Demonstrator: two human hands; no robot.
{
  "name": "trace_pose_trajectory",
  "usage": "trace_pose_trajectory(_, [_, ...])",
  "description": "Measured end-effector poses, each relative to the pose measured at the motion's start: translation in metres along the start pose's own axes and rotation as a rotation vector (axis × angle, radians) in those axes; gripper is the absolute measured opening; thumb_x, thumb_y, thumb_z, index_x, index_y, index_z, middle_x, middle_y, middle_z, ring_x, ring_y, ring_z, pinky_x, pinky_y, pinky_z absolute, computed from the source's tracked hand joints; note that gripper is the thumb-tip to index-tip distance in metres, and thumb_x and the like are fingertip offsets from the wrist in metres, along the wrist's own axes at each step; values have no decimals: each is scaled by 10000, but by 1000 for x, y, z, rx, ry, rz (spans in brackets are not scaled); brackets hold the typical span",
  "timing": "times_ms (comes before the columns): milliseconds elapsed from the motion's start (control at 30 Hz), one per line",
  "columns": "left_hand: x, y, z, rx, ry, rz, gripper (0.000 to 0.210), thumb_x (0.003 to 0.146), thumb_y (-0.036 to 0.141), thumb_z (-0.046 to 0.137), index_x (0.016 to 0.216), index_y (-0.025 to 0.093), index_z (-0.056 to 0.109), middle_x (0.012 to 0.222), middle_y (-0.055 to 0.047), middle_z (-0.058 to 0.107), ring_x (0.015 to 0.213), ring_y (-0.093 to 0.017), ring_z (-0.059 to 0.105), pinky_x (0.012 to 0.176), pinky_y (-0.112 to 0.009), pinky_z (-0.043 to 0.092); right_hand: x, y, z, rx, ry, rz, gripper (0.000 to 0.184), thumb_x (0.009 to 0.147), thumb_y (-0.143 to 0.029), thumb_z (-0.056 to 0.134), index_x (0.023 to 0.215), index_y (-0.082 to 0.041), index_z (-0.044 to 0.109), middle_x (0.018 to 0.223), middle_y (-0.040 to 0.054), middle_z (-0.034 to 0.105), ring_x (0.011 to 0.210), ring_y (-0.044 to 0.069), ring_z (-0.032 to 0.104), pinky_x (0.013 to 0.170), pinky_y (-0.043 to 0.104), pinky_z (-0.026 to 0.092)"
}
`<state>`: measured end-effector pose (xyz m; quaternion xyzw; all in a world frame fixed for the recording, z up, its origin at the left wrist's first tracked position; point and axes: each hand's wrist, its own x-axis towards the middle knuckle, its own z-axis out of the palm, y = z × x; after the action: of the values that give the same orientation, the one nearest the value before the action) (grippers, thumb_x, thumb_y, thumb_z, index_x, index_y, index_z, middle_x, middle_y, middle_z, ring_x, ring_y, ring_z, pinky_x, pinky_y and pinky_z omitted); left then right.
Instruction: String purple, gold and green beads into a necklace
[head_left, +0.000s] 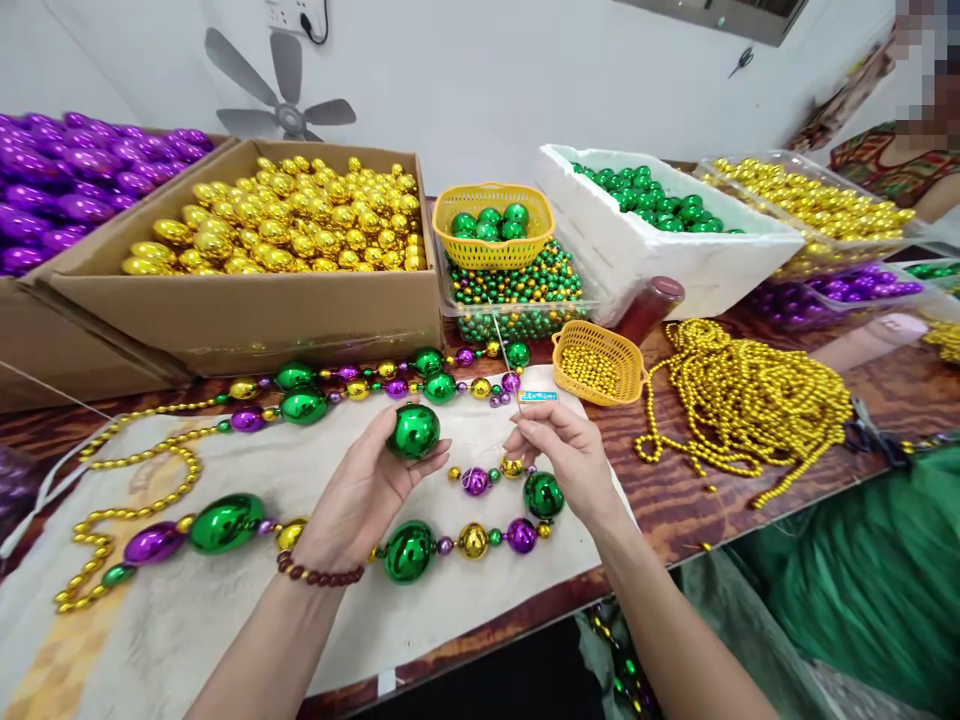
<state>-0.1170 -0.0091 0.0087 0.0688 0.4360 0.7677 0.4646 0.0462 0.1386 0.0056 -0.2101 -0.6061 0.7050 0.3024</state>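
Observation:
A large shiny green bead (415, 431) rests in my left hand (351, 495), held between thumb and fingers. To its right, my right hand (571, 452) pinches a long thin needle (503, 345) that points up and away. On the white cloth (247, 620) below both hands lies a strand of green, gold and purple beads (409, 552), ending in small gold beads at the left. Behind my hands another bead strand (304, 405) stretches across the cloth. My left wrist and forearm cover part of the near strand.
Along the back stand a cardboard box of gold beads (97, 300), a yellow basket (493, 258) of green balls on a clear bin, and a white foam box (720, 260). A small basket (637, 385) and piled gold bead chains (750, 410) lie right. Another person (870, 150) sits far right.

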Motion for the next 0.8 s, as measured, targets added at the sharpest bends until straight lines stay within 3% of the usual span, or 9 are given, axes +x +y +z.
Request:
trace_pose_trajectory(167, [-2,1,-5,-59,10,-6,160,869,276,634,985,171,665,1121,-90,679,1109,-297,623,1019,-494,486,3,5,8,35,-11,17,113,898,-293,604,924,-189,640,730,2,714,613,130,669,547,223,492])
trace_pose_trajectory(433, [2,-5,-7,74,11,-33,241,849,366,638,1014,192,663,1110,-98,675,1096,-315,622,963,-495,509,9,-7,13,50,-46,-17,98,886,-277,590,901,-195,641,712,-6,716,621,129,671,541,223,490])
trace_pose_trajectory(500, [7,-8,-12,297,38,57,281,831,391,649,1050,215,654,1133,-86,650,1101,-300,603,936,-479,512,10,-10,14,58,-84,-19,91,890,-272,583,902,-205,642,707,-11,713,635,129,675,548,222,484])
trace_pose_trajectory(633, [26,-14,-37,1167,111,401,481,777,388,683,1227,250,587,1203,-97,578,1147,-316,527,1005,-498,410,13,-14,17,47,-168,-18,91,893,-253,566,913,-203,640,722,-6,718,633,124,674,525,208,465])
trace_pose_trajectory(700, [39,-14,-52,1528,53,478,508,814,368,628,1290,220,530,1227,-123,546,1136,-328,517,1014,-515,377,19,-18,19,26,-173,-45,87,889,-228,556,894,-200,639,722,-9,716,632,114,666,520,198,454])
trace_pose_trajectory(800, [54,-12,-65,1783,-31,514,463,858,317,549,1299,187,496,1230,-145,533,1128,-330,508,972,-495,399,36,-27,22,9,-198,-105,88,884,-222,554,869,-203,638,712,-25,706,638,105,664,545,199,462])
